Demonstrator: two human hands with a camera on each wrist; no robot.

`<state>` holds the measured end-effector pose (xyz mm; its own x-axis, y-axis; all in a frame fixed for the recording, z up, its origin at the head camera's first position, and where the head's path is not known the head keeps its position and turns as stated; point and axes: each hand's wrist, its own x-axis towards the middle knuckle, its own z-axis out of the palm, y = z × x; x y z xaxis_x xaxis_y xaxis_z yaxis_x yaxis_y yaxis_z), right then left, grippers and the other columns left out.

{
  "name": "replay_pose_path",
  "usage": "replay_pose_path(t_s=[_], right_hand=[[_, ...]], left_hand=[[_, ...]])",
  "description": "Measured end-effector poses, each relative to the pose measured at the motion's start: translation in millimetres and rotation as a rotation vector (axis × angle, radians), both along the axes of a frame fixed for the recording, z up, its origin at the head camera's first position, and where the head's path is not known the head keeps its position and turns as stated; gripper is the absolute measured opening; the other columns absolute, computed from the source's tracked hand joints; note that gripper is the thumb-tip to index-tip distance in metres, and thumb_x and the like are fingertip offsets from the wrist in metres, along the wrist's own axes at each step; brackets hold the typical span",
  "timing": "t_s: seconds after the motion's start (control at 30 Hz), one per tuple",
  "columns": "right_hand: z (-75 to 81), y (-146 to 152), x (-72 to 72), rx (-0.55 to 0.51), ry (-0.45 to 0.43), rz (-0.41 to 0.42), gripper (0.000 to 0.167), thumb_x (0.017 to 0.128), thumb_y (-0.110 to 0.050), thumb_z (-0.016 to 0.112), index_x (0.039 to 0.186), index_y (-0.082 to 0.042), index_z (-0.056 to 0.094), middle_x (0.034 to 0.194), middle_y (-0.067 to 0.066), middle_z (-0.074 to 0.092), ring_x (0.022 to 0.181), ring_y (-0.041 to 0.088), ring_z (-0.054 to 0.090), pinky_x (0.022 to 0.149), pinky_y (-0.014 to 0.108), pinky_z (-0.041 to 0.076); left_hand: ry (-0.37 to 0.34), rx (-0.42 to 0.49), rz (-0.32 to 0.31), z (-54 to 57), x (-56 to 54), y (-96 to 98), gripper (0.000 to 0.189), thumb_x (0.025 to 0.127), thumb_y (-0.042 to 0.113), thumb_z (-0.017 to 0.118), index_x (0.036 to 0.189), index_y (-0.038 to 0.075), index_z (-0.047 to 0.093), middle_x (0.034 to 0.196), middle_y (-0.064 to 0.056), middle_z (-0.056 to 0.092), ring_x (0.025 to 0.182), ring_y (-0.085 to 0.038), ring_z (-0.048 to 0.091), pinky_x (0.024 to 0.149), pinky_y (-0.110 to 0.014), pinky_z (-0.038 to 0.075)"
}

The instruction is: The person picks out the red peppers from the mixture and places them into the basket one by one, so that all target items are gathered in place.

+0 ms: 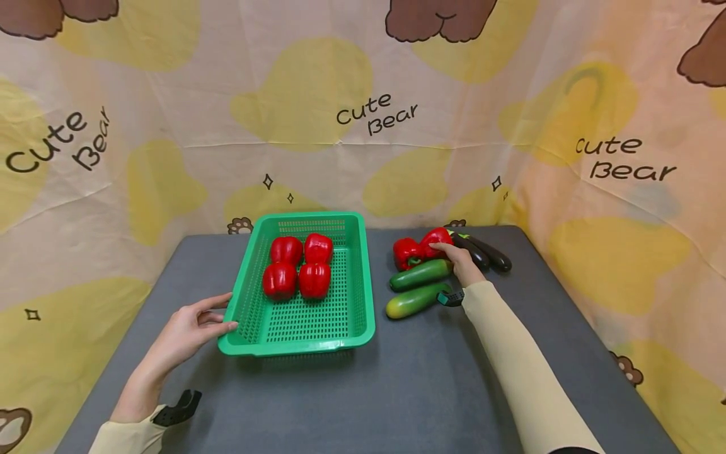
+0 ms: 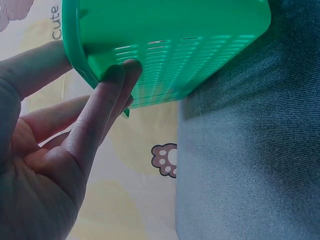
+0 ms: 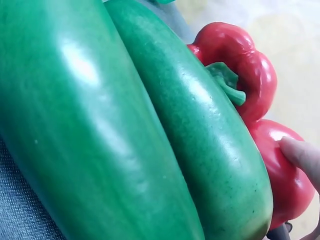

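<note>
My left hand holds the left rim of a green plastic basket. In the left wrist view, the fingers lie against the outside of the basket wall. Several red bell peppers sit inside, grouped toward the back left. On the right, my right hand grips a red bell pepper outside the basket; in the right wrist view a fingertip presses on its skin. Another red bell pepper, with a green stem, lies right beside it.
Two green cucumber-like vegetables lie in front of the loose peppers, below the right hand. Two dark eggplants lie to the right, behind that hand. A patterned cloth hangs behind the grey table.
</note>
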<state>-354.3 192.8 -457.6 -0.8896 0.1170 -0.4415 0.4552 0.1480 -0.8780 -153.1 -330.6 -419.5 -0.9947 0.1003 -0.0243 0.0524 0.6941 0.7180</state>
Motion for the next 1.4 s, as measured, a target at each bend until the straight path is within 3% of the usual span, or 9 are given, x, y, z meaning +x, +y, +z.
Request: replay_pose_path(t_s=[0.1, 0.37, 0.57, 0.7, 0.8, 0.93, 1.03, 1.2, 1.4], right_hand=[[2.6, 0, 2.4, -0.009, 0.008, 0.019, 0.054, 0.082, -0.045, 0.068, 0.123, -0.013, 0.058, 0.138, 0.005, 0.044, 0.125, 0.024, 0.040, 0.110, 0.043, 0.029], [-6.8, -1, -9.9, 0.015, -0.023, -0.065, 0.090, 0.080, -0.040, 0.070, 0.148, -0.003, 0.023, 0.153, 0.010, 0.023, 0.135, 0.027, 0.030, 0.114, 0.043, 0.023], [1.6, 0, -7.2, 0.001, -0.017, -0.090, 0.096, 0.080, -0.038, 0.071, 0.150, -0.003, 0.015, 0.155, 0.011, 0.019, 0.138, 0.029, 0.028, 0.114, 0.044, 0.022], [8.3, 0, -6.4, -0.004, 0.018, -0.136, 0.093, 0.079, -0.035, 0.074, 0.148, -0.001, 0.021, 0.150, 0.013, 0.033, 0.129, 0.026, 0.041, 0.107, 0.038, 0.035], [11.7, -1, -5.3, 0.009, 0.032, -0.156, 0.083, 0.078, -0.036, 0.075, 0.142, -0.003, 0.035, 0.140, 0.011, 0.047, 0.112, 0.022, 0.052, 0.095, 0.036, 0.043], [15.4, -1, -2.1, 0.069, 0.092, -0.182, 0.060, 0.075, -0.038, 0.077, 0.117, -0.004, 0.052, 0.112, 0.008, 0.055, 0.091, 0.019, 0.048, 0.079, 0.033, 0.043], [18.6, 1, -0.2, 0.111, 0.135, -0.187, 0.052, 0.076, -0.039, 0.076, 0.106, -0.004, 0.052, 0.104, 0.006, 0.049, 0.092, 0.023, 0.045, 0.081, 0.037, 0.041], [27.6, 4, 3.5, 0.062, 0.141, -0.153, 0.069, 0.080, -0.036, 0.073, 0.134, -0.002, 0.048, 0.134, 0.015, 0.050, 0.118, 0.031, 0.051, 0.102, 0.043, 0.040], [40.6, 11, 7.7, -0.051, 0.126, -0.131, 0.080, 0.084, -0.032, 0.071, 0.146, 0.001, 0.032, 0.147, 0.016, 0.040, 0.125, 0.030, 0.049, 0.105, 0.039, 0.039]], left_hand=[[0.000, 0.001, 0.002, 0.4, 0.7, 1.1, 0.068, 0.084, 0.038, 0.071, 0.140, 0.009, 0.046, 0.110, -0.012, 0.069, 0.089, 0.001, 0.064, 0.072, -0.025, 0.050], [0.006, -0.003, 0.008, 0.8, 2.6, 4.4, 0.068, 0.084, 0.038, 0.071, 0.140, 0.007, 0.047, 0.111, -0.013, 0.068, 0.089, 0.000, 0.065, 0.072, -0.025, 0.050], [0.006, -0.008, 0.005, 1.4, 3.3, 4.7, 0.069, 0.084, 0.039, 0.071, 0.140, 0.008, 0.046, 0.110, -0.012, 0.069, 0.089, 0.000, 0.065, 0.073, -0.026, 0.050], [0.008, -0.006, 0.002, 1.8, 2.8, 4.3, 0.069, 0.084, 0.038, 0.071, 0.140, 0.007, 0.046, 0.110, -0.013, 0.069, 0.089, 0.000, 0.065, 0.072, -0.026, 0.050], [0.006, -0.015, 0.005, 2.2, 2.8, 4.3, 0.068, 0.084, 0.038, 0.071, 0.140, 0.008, 0.046, 0.111, -0.012, 0.068, 0.089, 0.000, 0.064, 0.072, -0.026, 0.050], [0.006, -0.019, 0.005, 2.9, 3.1, 5.1, 0.069, 0.084, 0.038, 0.071, 0.140, 0.008, 0.046, 0.111, -0.013, 0.069, 0.090, -0.003, 0.065, 0.073, -0.027, 0.050], [0.007, -0.021, 0.004, 2.6, 2.8, 5.3, 0.069, 0.084, 0.038, 0.071, 0.140, 0.007, 0.046, 0.111, -0.013, 0.068, 0.091, -0.005, 0.066, 0.073, -0.027, 0.050], [0.002, -0.032, 0.010, 2.1, 2.8, 4.5, 0.070, 0.084, 0.039, 0.071, 0.140, 0.007, 0.046, 0.112, -0.013, 0.068, 0.089, -0.002, 0.064, 0.073, -0.027, 0.050], [0.009, -0.026, 0.002, 2.3, 3.2, 3.4, 0.069, 0.085, 0.039, 0.070, 0.141, 0.007, 0.045, 0.110, -0.011, 0.069, 0.089, 0.000, 0.064, 0.073, -0.027, 0.049]])
